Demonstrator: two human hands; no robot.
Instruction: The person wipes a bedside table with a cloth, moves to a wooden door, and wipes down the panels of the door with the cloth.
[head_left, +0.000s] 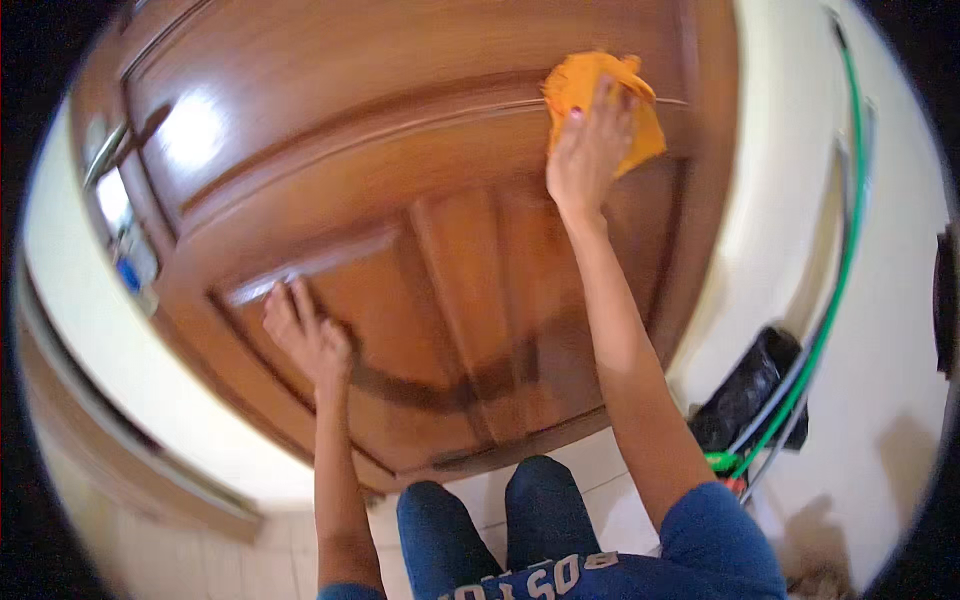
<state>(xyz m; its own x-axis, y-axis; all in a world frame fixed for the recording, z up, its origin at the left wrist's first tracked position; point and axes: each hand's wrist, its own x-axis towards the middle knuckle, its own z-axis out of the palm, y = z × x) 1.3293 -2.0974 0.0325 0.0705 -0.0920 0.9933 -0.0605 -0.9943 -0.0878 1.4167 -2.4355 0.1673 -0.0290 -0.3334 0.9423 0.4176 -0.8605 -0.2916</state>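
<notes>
A brown wooden panel door (465, 285) fills the middle of the view. My right hand (592, 150) presses an orange cloth (641, 142) flat against the door's upper right part, over a raised moulding. Part of the cloth lies beneath the fingers and its edges stick out around them. Lower on the left, my left hand (309, 330) touches the door beside the top edge of a lower panel, its fingers spread and nothing in it. A metal door handle (106, 154) is at the far left.
Long-handled tools with a green pole (844, 277) lean on the white wall at right, by a black bag-like object (754, 379). Keys or tags with a blue piece (127, 274) are at the lock. My knees are above the tiled floor (607, 487).
</notes>
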